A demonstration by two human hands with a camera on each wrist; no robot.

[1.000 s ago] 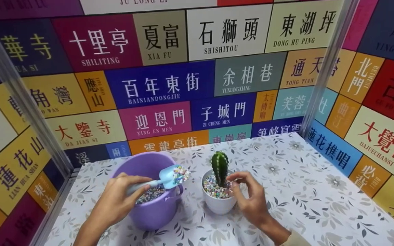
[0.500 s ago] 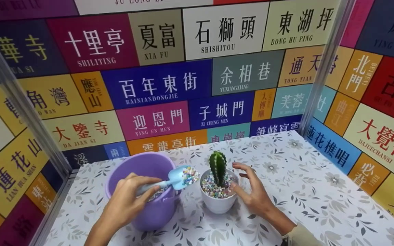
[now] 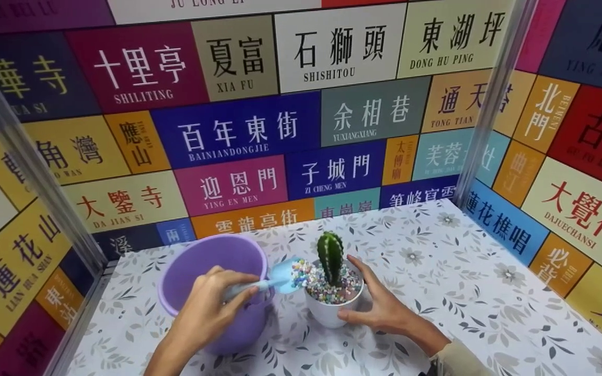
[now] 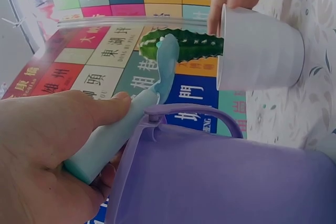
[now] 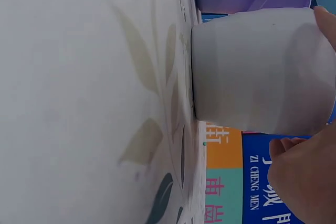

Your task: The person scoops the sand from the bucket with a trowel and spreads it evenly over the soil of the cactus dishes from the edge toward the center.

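My left hand (image 3: 217,300) grips the handle of a light blue hand trowel (image 3: 281,275). Colourful pebbles (image 3: 301,271) heap at the trowel's tip, which overlaps the left rim of a white flower pot (image 3: 327,313). In the pot stands a green cactus (image 3: 330,259), upright, with more of these pebbles round its base. My right hand (image 3: 384,308) holds the pot from the right, thumb in front and fingers behind. In the left wrist view the trowel (image 4: 167,66) lies between the camera and the cactus (image 4: 197,44). The right wrist view has the pot (image 5: 257,72) standing on the table.
A purple bucket (image 3: 238,334) with a side handle stands under my left hand, left of the pot. Beneath everything is a white floral tablecloth (image 3: 489,324). Panels of colourful printed signs (image 3: 238,130) close off the back and both sides.
The trowel has moved right and slightly down, from over the bucket to the pot's rim. My right hand has gone from pinching at the pot's right edge to holding its side.
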